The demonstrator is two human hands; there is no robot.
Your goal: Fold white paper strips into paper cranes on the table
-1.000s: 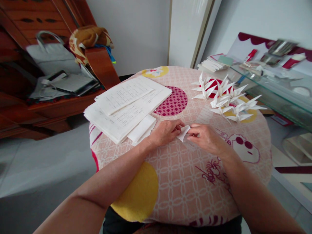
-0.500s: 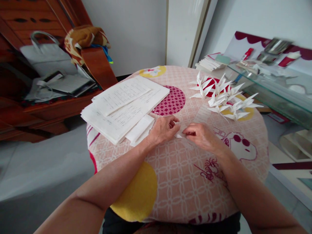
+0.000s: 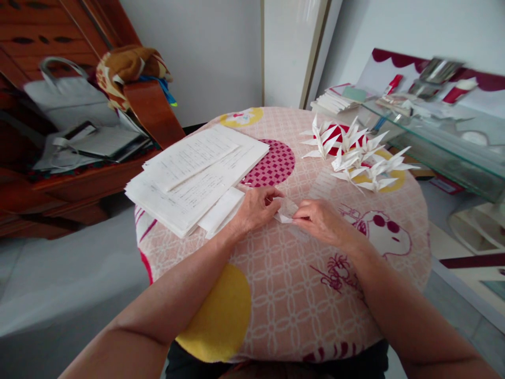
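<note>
A small folded piece of white paper (image 3: pixel 284 212) lies low on the pink patterned tablecloth (image 3: pixel 284 295) of a round table. My left hand (image 3: pixel 256 208) pinches its left side with curled fingers. My right hand (image 3: pixel 321 221) presses and pinches its right side. Both hands rest on the cloth near the table's middle. Much of the paper is hidden under the fingers.
A stack of printed sheets (image 3: pixel 193 173) lies at the table's left. Several folded white paper cranes (image 3: pixel 355 158) sit at the far right. A glass shelf (image 3: pixel 437 137) with small items stands to the right. A wooden bench (image 3: pixel 79 173) with a grey bag (image 3: pixel 67 100) is at the left.
The folded paper stood up between my fingers a second ago; now it is pressed down flatter on the cloth. Both hands stayed on it. The view shifted slightly right.
</note>
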